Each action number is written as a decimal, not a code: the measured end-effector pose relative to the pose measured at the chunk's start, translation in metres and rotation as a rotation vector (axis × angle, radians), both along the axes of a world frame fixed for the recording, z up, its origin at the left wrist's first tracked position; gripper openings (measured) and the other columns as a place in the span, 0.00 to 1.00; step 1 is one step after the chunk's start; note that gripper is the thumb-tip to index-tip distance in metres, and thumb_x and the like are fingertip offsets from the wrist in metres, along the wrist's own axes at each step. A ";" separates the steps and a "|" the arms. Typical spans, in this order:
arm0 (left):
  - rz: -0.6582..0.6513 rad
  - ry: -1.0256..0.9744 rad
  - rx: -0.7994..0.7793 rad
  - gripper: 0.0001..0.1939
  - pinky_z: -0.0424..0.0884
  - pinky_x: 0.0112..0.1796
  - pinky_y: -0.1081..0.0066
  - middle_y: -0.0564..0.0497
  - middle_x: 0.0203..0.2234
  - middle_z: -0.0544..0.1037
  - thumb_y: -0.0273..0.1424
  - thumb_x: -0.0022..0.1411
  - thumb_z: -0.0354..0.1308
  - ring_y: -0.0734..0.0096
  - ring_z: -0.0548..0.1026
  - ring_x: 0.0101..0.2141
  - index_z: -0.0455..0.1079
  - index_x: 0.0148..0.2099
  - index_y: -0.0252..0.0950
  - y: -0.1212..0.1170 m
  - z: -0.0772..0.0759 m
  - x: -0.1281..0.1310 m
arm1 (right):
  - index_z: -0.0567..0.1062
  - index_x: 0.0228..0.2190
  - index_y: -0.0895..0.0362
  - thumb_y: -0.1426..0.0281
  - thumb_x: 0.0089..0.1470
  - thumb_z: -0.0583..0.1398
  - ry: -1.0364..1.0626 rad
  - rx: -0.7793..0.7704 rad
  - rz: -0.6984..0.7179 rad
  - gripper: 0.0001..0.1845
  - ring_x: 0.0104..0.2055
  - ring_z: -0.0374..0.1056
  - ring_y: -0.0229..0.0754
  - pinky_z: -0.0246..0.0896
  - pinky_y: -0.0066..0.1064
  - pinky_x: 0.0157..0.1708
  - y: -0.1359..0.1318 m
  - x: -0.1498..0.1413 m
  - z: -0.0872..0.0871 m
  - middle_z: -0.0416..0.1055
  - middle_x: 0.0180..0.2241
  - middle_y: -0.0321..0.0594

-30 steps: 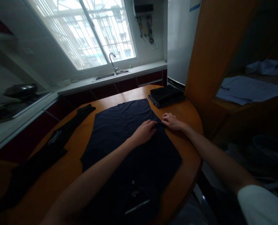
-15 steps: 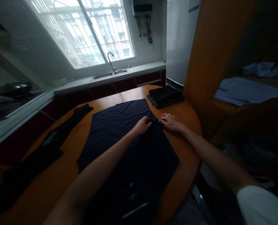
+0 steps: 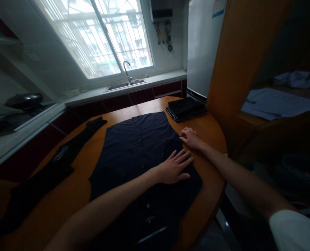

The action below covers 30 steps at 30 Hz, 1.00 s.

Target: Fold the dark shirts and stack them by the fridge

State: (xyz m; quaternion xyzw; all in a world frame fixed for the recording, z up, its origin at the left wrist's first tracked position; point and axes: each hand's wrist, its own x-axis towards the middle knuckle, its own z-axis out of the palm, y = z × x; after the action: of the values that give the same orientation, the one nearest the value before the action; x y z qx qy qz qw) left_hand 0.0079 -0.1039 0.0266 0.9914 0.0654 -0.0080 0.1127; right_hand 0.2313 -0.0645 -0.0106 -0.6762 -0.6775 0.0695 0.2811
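A dark navy buttoned shirt (image 3: 126, 150) lies spread out on the wooden table (image 3: 207, 153). Across its right half rests my left hand (image 3: 173, 168), palm down with the fingers spread flat on the cloth. Just beyond it, my right hand (image 3: 190, 138) is at the shirt's right edge, fingers curled and closed on the cloth there. The shirt's near end, with a small button and a pale streak showing, is in deep shadow. Part of the cloth is hidden under my left forearm.
A folded stack of black clothes (image 3: 186, 108) sits at the table's far right. Another black garment (image 3: 52, 164) stretches along the left side. Beyond are a sink (image 3: 118, 86), a fridge (image 3: 202, 48) and a wooden cabinet (image 3: 230, 69) with papers (image 3: 277, 103).
My left hand has let go of the shirt's edge, moved nearer and spread flat on the cloth. My right hand stays at the right edge. The view has shifted slightly.
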 end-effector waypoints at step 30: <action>0.144 -0.368 -0.257 0.16 0.60 0.64 0.60 0.46 0.59 0.74 0.32 0.73 0.50 0.64 0.67 0.63 0.72 0.59 0.39 -0.001 0.015 -0.018 | 0.76 0.24 0.55 0.65 0.59 0.60 0.094 -0.010 0.070 0.14 0.50 0.64 0.49 0.55 0.42 0.50 0.005 0.011 -0.003 0.74 0.44 0.44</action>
State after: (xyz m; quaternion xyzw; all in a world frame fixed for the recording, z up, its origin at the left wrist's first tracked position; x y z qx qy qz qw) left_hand -0.0098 -0.1046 0.0418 0.9465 0.1126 0.1726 0.2482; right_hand 0.2418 -0.0595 -0.0133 -0.6495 -0.6863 0.1145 0.3065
